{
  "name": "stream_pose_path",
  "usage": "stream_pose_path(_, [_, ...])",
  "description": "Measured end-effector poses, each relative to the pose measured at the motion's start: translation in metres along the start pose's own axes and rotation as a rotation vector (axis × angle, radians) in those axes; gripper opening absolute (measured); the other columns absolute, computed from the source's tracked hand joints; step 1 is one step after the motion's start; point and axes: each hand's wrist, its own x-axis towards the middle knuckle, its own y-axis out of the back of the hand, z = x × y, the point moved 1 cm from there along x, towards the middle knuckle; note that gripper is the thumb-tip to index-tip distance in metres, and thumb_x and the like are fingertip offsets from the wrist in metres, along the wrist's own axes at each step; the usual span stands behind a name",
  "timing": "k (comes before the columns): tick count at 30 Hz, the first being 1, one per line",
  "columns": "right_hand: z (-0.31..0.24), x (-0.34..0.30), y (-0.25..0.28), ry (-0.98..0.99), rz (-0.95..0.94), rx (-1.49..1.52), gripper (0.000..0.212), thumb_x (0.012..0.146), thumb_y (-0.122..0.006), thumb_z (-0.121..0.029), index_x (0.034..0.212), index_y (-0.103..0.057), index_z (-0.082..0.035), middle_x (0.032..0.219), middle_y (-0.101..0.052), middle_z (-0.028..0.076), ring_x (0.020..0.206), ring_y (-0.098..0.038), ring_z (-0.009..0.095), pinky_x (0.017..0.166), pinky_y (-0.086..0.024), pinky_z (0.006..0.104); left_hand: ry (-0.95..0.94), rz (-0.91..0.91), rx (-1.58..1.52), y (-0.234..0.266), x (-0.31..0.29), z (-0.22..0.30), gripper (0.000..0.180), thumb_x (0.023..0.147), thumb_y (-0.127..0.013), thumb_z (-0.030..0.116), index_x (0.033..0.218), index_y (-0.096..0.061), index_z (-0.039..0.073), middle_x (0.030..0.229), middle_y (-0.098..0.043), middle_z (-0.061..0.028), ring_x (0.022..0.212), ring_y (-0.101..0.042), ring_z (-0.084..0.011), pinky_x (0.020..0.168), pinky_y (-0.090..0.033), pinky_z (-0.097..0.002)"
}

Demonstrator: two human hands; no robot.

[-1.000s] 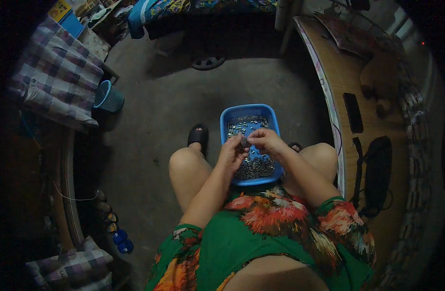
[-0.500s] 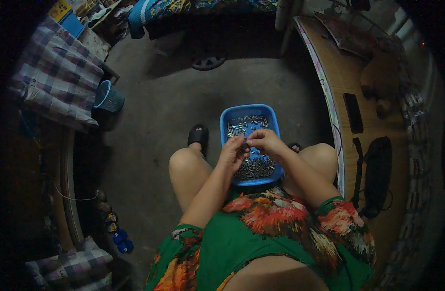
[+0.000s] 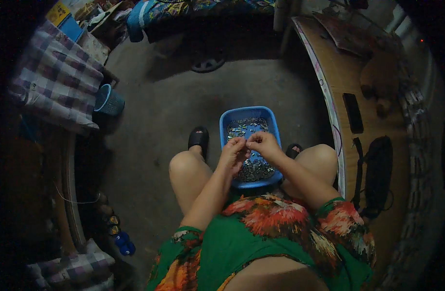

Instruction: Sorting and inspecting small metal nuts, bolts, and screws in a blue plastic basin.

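Between my feet stands a blue plastic basket (image 3: 226, 118) holding many small shiny metal cylinders (image 3: 255, 170), heaped at its near end and scattered at its far end. Over the middle of the basket my left hand (image 3: 234, 154) is closed, its thumb and forefinger pinched together. My right hand (image 3: 263, 145) meets it fingertip to fingertip, also in a pinch. Whatever lies between the fingertips is too small and dark to make out. Both hands hide part of the basket's middle.
A wooden bench (image 3: 338, 97) on the right bears a dark flat phone-like object (image 3: 352, 113) and a black bag (image 3: 379, 165). To the left are a blue wastebasket (image 3: 109, 100) and a checked cloth (image 3: 57, 77). A bed with a patterned cover (image 3: 203, 8) stands at the back.
My fingertips have drawn slightly closer together above the basket. The whole view has shifted a little; the basket and the metal cylinders look the same.
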Motion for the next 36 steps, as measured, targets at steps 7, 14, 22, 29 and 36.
stream_pose_path(7, [-0.020,0.000,0.015,-0.508,-0.249,0.227,0.019,0.071,-0.066,-0.020,0.076,-0.051,-0.010,0.057,-0.043,-0.003,0.048,-0.034,0.005,0.037,-0.021,0.0188,0.044,-0.095,0.004,-0.003,-0.004,0.008,0.019,0.079,-0.058,0.022,0.089,-0.049,0.007,0.079,-0.054,-0.0057,0.066,-0.052,-0.0160,0.053,-0.043,-0.0238])
stream_pose_path(14, [-0.021,0.002,0.017,-0.496,-0.123,0.606,0.024,0.081,-0.053,-0.023,0.095,-0.051,-0.004,0.071,-0.049,0.001,0.055,-0.040,0.007,0.043,-0.031,0.0181,0.024,0.033,-0.133,0.002,0.001,0.007,0.023,0.083,-0.052,0.028,0.089,-0.050,0.006,0.077,-0.056,-0.0088,0.065,-0.053,-0.0157,0.052,-0.042,-0.0231])
stream_pose_path(22, [-0.010,0.003,0.020,-0.443,-0.169,0.518,0.020,0.081,-0.052,-0.010,0.100,-0.050,-0.004,0.076,-0.053,0.003,0.050,-0.042,0.006,0.038,-0.029,0.0157,0.027,0.022,-0.132,-0.002,-0.002,0.007,0.023,0.084,-0.052,0.029,0.088,-0.049,0.006,0.077,-0.057,-0.0105,0.062,-0.052,-0.0151,0.052,-0.042,-0.0225])
stream_pose_path(29, [-0.005,0.007,0.021,-0.468,-0.233,0.620,0.020,0.081,-0.052,-0.007,0.100,-0.050,-0.003,0.080,-0.055,0.006,0.055,-0.044,0.005,0.040,-0.032,0.0152,0.031,0.049,-0.054,0.000,0.000,0.005,0.023,0.084,-0.051,0.029,0.089,-0.050,0.006,0.077,-0.057,-0.0094,0.061,-0.052,-0.0146,0.051,-0.042,-0.0228])
stream_pose_path(36, [-0.005,0.006,0.019,-0.458,-0.184,0.580,0.021,0.080,-0.053,-0.007,0.100,-0.050,-0.002,0.079,-0.054,0.005,0.056,-0.044,0.006,0.042,-0.033,0.0153,0.034,0.047,-0.017,-0.003,-0.002,0.004,0.024,0.084,-0.052,0.030,0.090,-0.050,0.007,0.078,-0.056,-0.0084,0.062,-0.052,-0.0141,0.051,-0.043,-0.0229])
